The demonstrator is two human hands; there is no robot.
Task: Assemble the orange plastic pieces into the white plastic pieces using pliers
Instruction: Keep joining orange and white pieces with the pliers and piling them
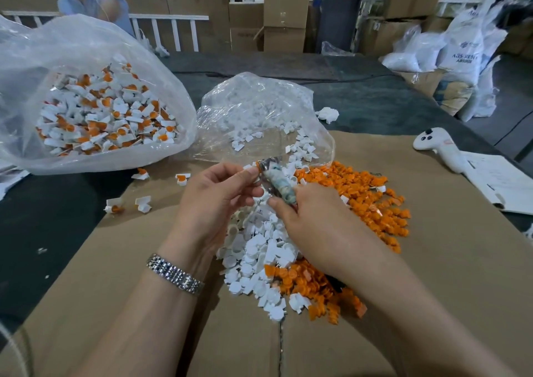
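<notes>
Both hands are up over the middle of the cardboard sheet point(150, 261), close together above the loose parts; the left hand point(215, 200), with a metal watch point(174, 274) on its wrist, has its fingers curled and its thumb and forefinger pinching a small piece right at the nose of the pliers point(278, 180); that piece shows a speck of orange, but it is too small and too covered for me to say just what it is. The right hand point(310, 221) is wrapped round the pliers' taped handle, thumb laid along one side, fingers folded over the other; whether the jaws are squeezed tight I cannot tell from here.

Beneath the hands lies the heap of white plastic pieces point(253, 261), spilling from the mouth of a small clear bag point(259, 111); the orange plastic pieces point(366, 200) are piled just beside it, on the right and toward the near edge, the two heaps touching. Off to the left a big clear bag point(86, 59) holds assembled pieces point(106, 117), white with orange set in; a few more assembled ones point(142, 203) lie scattered between that bag and the left hand. A white handheld controller point(441, 149) rests on the far right, on papers point(501, 183).
</notes>
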